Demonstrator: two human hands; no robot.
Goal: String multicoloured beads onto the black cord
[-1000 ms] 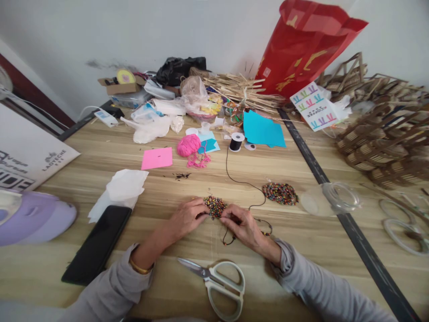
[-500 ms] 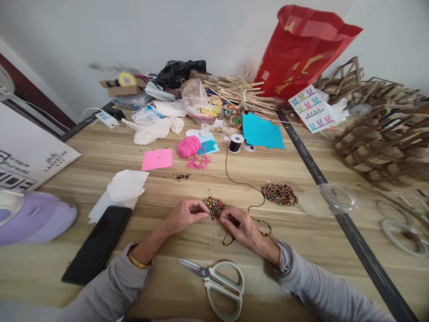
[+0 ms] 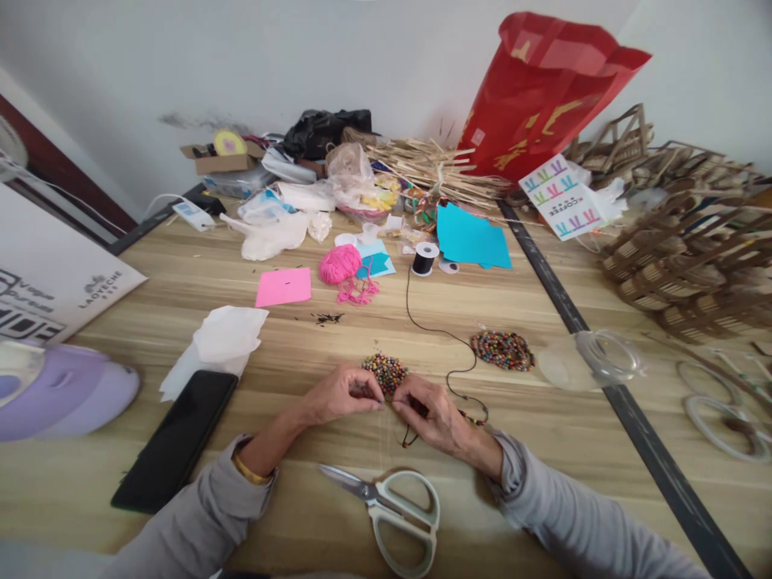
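Shifted toward the right hand (image 3: 437, 414) since the earlier frames, the left hand (image 3: 338, 392) now nearly meets it, forearms angled inward. Each thumb and forefinger makes a narrow pinch, contents too small to tell, at the near edge of the heaped multicoloured round beads (image 3: 384, 371).

Soft, even light leaves only faint shadows, while the baskets (image 3: 669, 269) (far right) look smeared and stretched.
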